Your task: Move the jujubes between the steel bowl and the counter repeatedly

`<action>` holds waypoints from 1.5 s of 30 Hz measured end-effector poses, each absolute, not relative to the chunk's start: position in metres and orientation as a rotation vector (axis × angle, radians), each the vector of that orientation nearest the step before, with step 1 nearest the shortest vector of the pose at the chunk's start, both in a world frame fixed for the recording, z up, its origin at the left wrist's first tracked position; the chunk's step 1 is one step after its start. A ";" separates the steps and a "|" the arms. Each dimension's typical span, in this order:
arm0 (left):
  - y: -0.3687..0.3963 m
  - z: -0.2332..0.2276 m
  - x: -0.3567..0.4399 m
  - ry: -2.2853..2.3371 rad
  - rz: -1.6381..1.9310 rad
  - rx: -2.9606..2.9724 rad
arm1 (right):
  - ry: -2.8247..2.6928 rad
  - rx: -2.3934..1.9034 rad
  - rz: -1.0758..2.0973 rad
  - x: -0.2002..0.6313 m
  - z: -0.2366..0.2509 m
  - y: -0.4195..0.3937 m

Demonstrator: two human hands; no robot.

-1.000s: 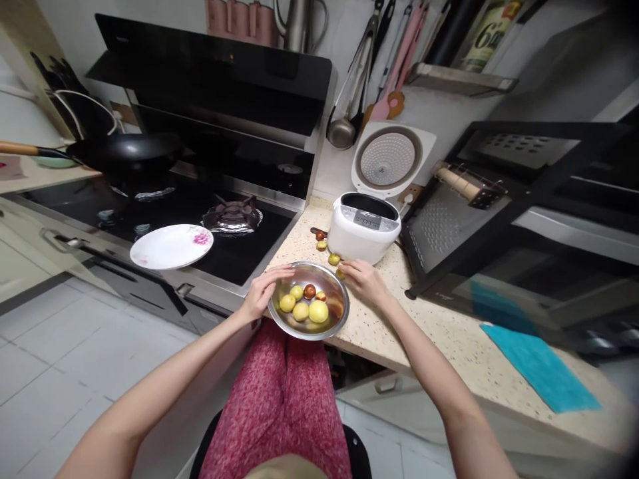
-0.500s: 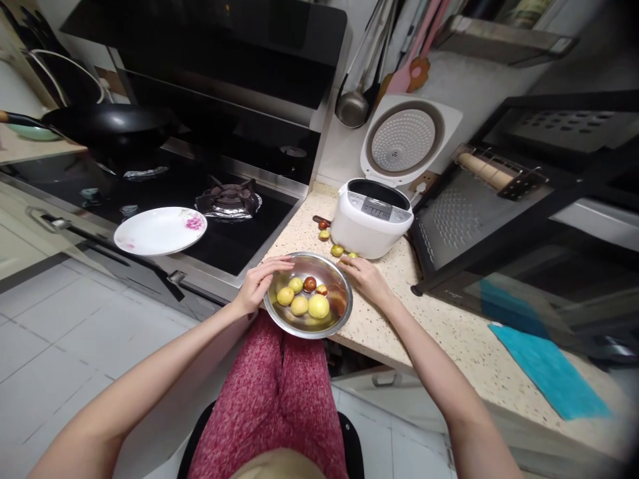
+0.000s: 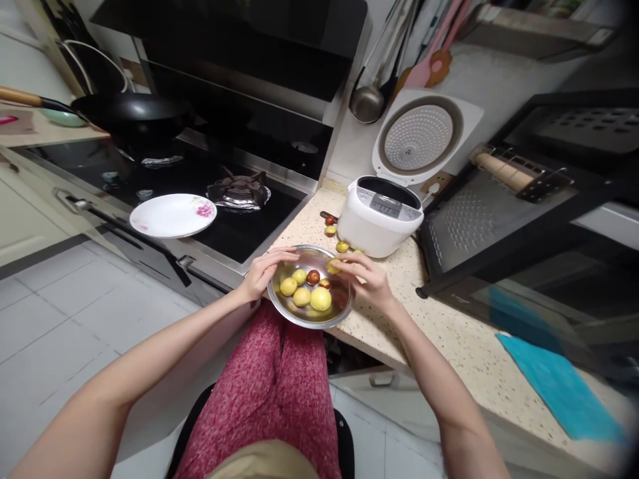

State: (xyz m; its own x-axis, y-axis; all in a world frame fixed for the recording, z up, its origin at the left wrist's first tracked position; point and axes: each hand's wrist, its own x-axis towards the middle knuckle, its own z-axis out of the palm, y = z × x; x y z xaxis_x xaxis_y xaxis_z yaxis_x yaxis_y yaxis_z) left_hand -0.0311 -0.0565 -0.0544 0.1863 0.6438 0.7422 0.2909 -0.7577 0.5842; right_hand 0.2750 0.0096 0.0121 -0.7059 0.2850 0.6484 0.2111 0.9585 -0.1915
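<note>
A round stainless-steel bowl (image 3: 310, 320) sits at the counter's edge, above my lap. Inside it lie several small round fruits that look like jujubes, some yellow (image 3: 320, 299), others reddish-brown (image 3: 313, 277). My left hand (image 3: 262, 271) grips the bowl's left rim, fingers laid over the edge. Over the right rim, my right hand (image 3: 367, 276) pinches a yellow-green jujube (image 3: 333, 265) between its fingertips. More jujubes (image 3: 330, 231) rest on the counter behind the bowl, in front of the rice cooker (image 3: 377, 223); one is partly hidden by my right hand.
The white rice cooker's lid stands up. A floral plate (image 3: 173, 216) lies at the front of the gas stove, with a black wok (image 3: 132, 110) behind it. A dark-handled tool (image 3: 328, 216) is beside the cooker. To the right are a black appliance (image 3: 504, 273) and a teal cloth (image 3: 559, 386).
My right hand has taken a jujube from the counter and brought it over the bowl's right rim. My left hand stays on the bowl. The whole view has shifted slightly.
</note>
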 end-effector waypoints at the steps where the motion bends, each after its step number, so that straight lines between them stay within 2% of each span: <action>1: -0.057 -0.054 -0.031 0.890 1.585 2.159 | -2.423 -0.245 0.182 0.269 0.016 0.004; 5: -0.057 -0.053 -0.030 0.885 1.572 2.168 | -2.587 0.087 0.256 0.251 0.025 -0.014; 9: -0.058 -0.053 -0.029 0.884 1.583 2.148 | -2.696 0.188 0.357 0.238 0.027 -0.026; 26: -0.058 -0.054 -0.029 0.884 1.587 2.134 | -2.793 0.094 0.483 0.230 0.014 -0.024; 32: -0.057 -0.057 -0.031 0.887 1.581 2.144 | -2.654 -0.059 0.513 0.248 0.032 0.007; 38: -0.053 -0.062 -0.032 0.866 1.612 2.137 | -2.566 -0.704 0.179 0.295 0.051 0.068; 45: -0.055 -0.059 -0.033 0.878 1.598 2.150 | -2.866 -0.818 -0.243 0.301 0.026 0.086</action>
State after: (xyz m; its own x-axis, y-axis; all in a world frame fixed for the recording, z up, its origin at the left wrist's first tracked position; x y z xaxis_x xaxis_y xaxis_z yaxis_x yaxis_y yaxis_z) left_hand -0.0330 -0.0552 -0.0590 0.1849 0.6423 0.7438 0.2834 -0.7595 0.5855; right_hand 0.3013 0.0855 0.0261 -0.8399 0.5089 0.1885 0.5333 0.8383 0.1134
